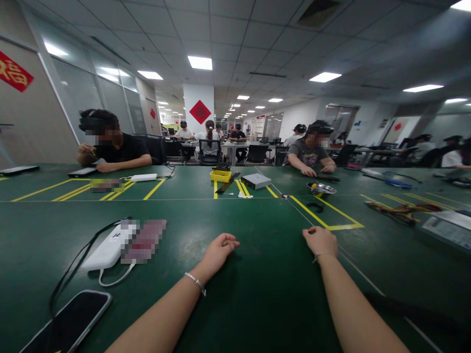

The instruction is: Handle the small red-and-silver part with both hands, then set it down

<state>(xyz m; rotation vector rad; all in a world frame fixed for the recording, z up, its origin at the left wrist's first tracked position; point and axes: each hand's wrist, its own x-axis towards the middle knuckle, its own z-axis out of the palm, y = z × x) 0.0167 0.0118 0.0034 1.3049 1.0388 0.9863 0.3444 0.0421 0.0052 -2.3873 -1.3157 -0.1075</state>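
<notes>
My left hand [220, 252] hovers over or rests on the green tabletop [265, 294], its fingers loosely bent and slightly apart with nothing in them. To its right, my right hand [321, 241] is closed, fingers pinched toward the table near a yellow tape corner. A tiny dark and orange spot shows at its fingertips, too small to name. Beyond that hand lie a dark curved piece [315, 208] and a metal bowl [321, 188] with something yellow in it. A grey metal box [256, 181] sits farther back, between the two hands' directions.
At left lie a white power bank [110, 246], a cabled phone [145, 240] and a black-screened phone [69, 321]. A yellow bin [221, 176] stands at the back. Bundled wires [401, 210] and a power supply [449, 228] are at right. Two people sit opposite.
</notes>
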